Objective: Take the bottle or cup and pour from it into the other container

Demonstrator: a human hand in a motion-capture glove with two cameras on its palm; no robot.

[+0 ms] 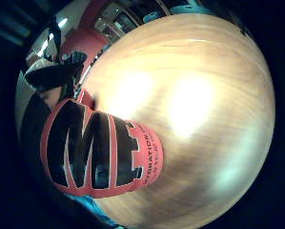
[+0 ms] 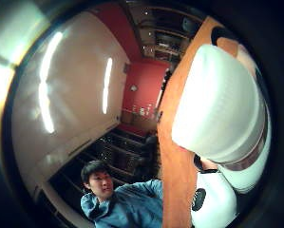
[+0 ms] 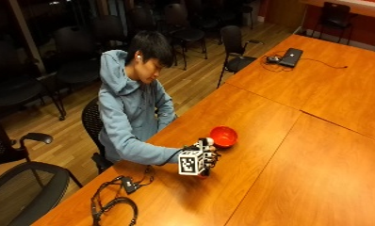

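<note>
In the outside view my gloved right hand (image 3: 206,159) sits low over the wooden table (image 3: 269,141), fingers curled round a red cup (image 3: 204,174) that is mostly hidden beneath it. The little finger side palm view shows that cup (image 1: 101,152) close up: red with big black letters, its base against the tabletop (image 1: 194,95). A red bowl (image 3: 224,136) stands upright on the table just beyond the hand, a short gap away. White finger pieces (image 2: 217,109) fill part of the thumb side palm view. Whatever the cup and bowl contain is out of sight.
A closed laptop (image 3: 291,56) with a cord lies far off on the adjoining table. Office chairs (image 3: 234,44) stand behind the person. Bare wood stretches to the right of the bowl and the hand. The table's near edge runs beside the person's body.
</note>
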